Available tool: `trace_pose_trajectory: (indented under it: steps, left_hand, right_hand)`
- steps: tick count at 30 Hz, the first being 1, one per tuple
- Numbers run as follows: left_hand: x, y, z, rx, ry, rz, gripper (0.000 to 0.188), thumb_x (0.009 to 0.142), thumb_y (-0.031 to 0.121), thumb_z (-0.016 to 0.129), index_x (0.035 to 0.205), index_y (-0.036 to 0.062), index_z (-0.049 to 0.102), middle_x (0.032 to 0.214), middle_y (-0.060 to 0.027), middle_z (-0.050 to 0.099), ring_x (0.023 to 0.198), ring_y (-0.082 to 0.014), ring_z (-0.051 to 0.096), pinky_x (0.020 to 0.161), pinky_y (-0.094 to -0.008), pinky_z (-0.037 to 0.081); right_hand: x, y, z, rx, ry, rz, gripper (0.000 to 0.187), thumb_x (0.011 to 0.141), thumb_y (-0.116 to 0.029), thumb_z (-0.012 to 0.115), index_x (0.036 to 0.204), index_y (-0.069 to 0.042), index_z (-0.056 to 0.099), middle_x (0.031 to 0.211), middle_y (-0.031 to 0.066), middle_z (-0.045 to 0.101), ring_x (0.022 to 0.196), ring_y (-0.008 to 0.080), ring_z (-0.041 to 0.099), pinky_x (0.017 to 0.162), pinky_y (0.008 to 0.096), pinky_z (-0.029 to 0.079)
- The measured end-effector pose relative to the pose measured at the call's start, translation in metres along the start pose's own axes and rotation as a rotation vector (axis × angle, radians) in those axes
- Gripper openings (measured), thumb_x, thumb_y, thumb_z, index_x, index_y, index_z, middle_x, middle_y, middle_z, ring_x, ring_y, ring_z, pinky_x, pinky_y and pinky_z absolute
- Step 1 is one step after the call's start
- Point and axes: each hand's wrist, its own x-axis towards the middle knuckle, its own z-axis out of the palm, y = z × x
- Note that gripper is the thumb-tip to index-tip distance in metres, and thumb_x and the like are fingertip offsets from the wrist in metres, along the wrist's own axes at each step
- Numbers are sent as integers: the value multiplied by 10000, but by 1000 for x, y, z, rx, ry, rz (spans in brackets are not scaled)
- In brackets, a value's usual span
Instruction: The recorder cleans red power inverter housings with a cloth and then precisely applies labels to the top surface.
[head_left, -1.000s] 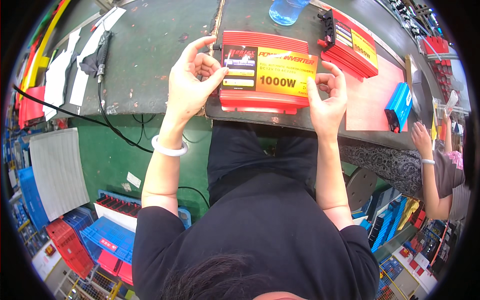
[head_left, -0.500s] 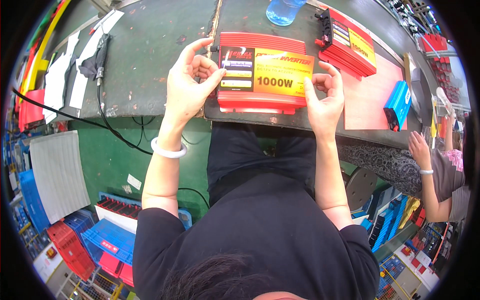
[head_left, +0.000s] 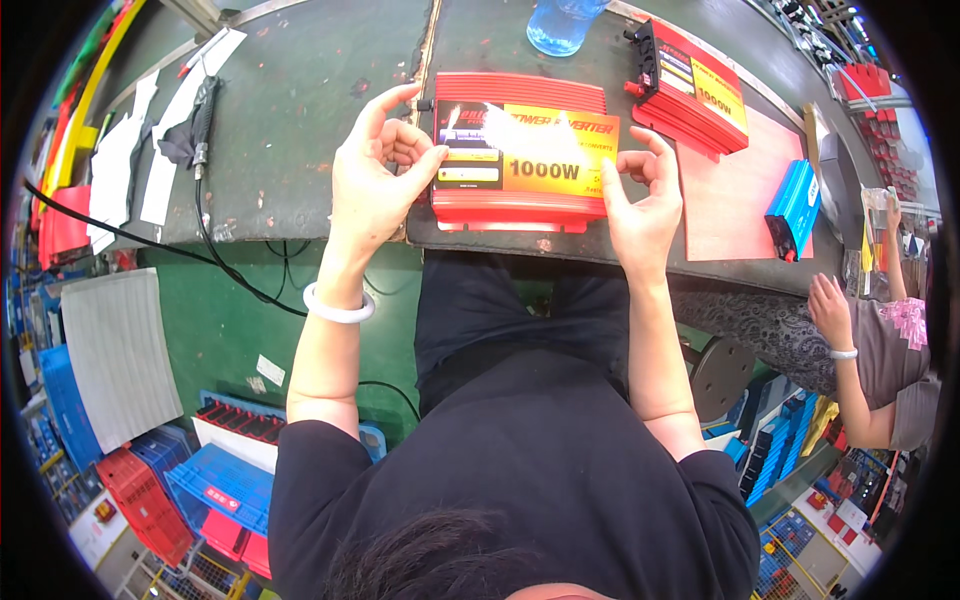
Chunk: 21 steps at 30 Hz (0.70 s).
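Observation:
A red finned power inverter with a yellow and black label is at the near edge of the dark workbench, between my hands. My left hand grips its left end, thumb at the label's edge and fingers curled. At the opposite end, my right hand has its thumb against the right edge, fingers bent around that side. Bright glare covers the upper middle of the label. A second red inverter, with black sockets on its end, sits at the back right.
A small blue finned unit rests by a pinkish board on the right. Behind is a clear blue container. White strips and a black cable lie left. A co-worker's hand is at the far right.
The inverter has tilted slightly in my hands, and glare has spread over its label. Both hands stay at its ends, with only a small shift. The co-worker's arms have moved a little.

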Motion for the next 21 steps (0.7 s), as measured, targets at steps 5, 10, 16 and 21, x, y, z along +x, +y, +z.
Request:
trace_pose_trajectory:
  steps: [5,10,16,21]
  left_hand:
    - [-2,5,3,94,16,15,591,758,-36,684,1298,21,450,753,1,605,694,-51,543,684,-184,443]
    - [-3,11,7,224,67,91,616,751,12,681,1319,63,447,691,-6,609,629,-65,526,644,-209,460]
    - [-2,15,7,238,57,43,671,748,11,681,1357,68,406,686,0,606,613,-59,514,628,-204,456]
    - [-1,14,5,228,42,33,702,749,11,681,1380,65,380,684,6,602,613,-53,509,623,-196,451]
  right_hand:
    - [-2,-4,0,-144,28,-90,431,735,-10,681,1141,-18,536,743,43,608,709,146,594,746,289,473]
    - [-2,-2,1,-218,45,-151,436,708,-17,696,1120,-31,555,745,50,613,707,198,611,699,310,479]
    - [-2,-3,0,-210,47,-137,443,704,-29,695,1124,-47,555,746,48,616,709,213,614,678,322,476]
    - [-2,-3,0,-216,51,-150,452,704,-29,693,1133,-49,550,744,46,616,700,212,612,657,325,470]
